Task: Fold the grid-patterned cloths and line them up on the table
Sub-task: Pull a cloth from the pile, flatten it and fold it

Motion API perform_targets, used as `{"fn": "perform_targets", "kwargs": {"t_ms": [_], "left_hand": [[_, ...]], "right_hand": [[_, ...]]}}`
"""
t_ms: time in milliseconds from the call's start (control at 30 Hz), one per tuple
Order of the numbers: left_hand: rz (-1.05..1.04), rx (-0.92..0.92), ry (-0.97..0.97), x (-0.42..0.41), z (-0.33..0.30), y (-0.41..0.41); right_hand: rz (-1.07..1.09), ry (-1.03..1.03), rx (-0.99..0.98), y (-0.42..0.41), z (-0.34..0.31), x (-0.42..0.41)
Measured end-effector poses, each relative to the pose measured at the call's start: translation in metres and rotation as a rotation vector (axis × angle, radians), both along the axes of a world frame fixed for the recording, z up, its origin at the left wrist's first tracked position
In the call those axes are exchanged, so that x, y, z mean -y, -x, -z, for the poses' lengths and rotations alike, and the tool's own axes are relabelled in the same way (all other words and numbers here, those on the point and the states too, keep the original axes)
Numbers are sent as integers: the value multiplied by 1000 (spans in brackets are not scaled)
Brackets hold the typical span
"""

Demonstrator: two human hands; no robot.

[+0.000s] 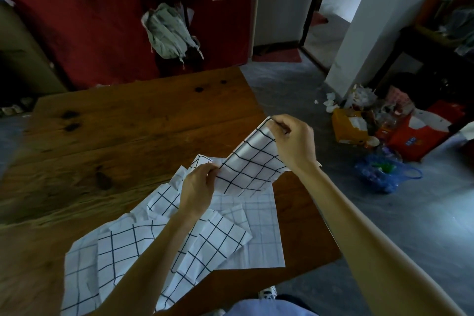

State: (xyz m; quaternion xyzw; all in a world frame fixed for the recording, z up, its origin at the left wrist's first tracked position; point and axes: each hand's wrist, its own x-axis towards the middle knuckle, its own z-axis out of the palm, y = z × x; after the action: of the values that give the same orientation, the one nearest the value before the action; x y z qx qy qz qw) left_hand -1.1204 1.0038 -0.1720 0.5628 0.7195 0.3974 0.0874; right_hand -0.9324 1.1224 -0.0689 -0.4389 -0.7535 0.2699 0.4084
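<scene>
While the crumpled white grid-patterned cloths (164, 238) lie on the brown wooden table (128, 123), the left hand (198, 187) pinches the lifted white grid-patterned cloth (252, 164); the right hand (292, 141) pinches its upper corner. Best to match corners before creasing.

Held cloth (252, 161) above table (133, 126), between left hand (198, 187) and right hand (292, 138); cloth pile (205, 236) beneath; backpack (168, 31) behind table.

left hand (198, 188) + right hand (292, 141) pinch grid cloth (252, 164) | above table (133, 120)
</scene>
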Motion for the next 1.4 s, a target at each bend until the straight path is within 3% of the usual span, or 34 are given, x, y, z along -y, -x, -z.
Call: {"fn": "perform_targets", "kwargs": {"t_ms": [100,200,467,767,967,1400], "left_hand": [[-46,1,23,3,1,5],[-79,-37,-72,-3,-17,-2],[280,-212,-299,-46,-80,-30],[122,1,-187,-21,-73,-8],[202,188,20,-6,-66,6],[291,157,99,-80,-45,19]], "right_hand": [[53,-12,-14,-5,-2,-2],[30,-44,45,-7,-2,-4],[-224,-149,258,6,13,9],[-223,48,365,-10,21,20],[-187,220,295,-13,22,25],[-258,318,436,-9,28,-58]]}}
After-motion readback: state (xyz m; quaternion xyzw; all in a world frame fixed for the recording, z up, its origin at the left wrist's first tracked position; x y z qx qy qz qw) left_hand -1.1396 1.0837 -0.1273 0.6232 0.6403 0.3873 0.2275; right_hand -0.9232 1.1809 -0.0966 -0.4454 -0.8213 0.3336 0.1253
